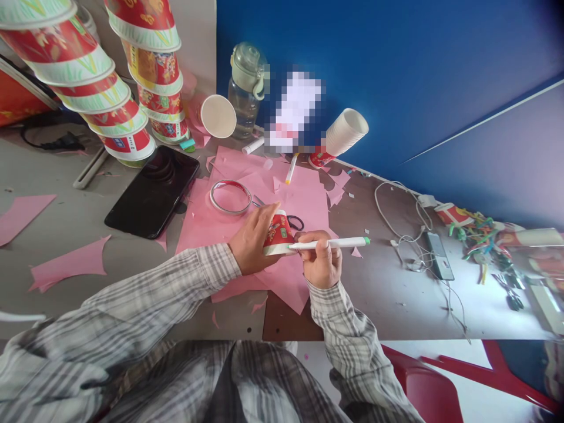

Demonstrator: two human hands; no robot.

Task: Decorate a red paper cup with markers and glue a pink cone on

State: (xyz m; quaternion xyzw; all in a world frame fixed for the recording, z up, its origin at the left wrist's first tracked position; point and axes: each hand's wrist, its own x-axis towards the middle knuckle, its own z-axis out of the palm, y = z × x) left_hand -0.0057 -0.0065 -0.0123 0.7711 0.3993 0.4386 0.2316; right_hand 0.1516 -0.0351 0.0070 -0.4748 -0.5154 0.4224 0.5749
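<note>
My left hand (249, 242) is wrapped around a red and white paper cup (278, 232), which lies tilted in front of me. A white marker with green ends (339, 242) is pinched in my right hand (323, 261), its tip at the white band near the cup's rim. Under both hands spread several pink paper sheets (304, 194). Scissors with black handles (295, 222) lie on the paper just beyond the cup, partly hidden by my left hand. A roll of tape (230, 197) sits close by on the left.
Tall stacks of decorated cups (161, 79) stand at the back left, beside a black tablet (152, 191). Behind are a water bottle (245, 94) and stacked white cups (346, 134). Cables and a phone (439, 255) lie to the right; a yellow-ended marker (291, 169) rests on the paper.
</note>
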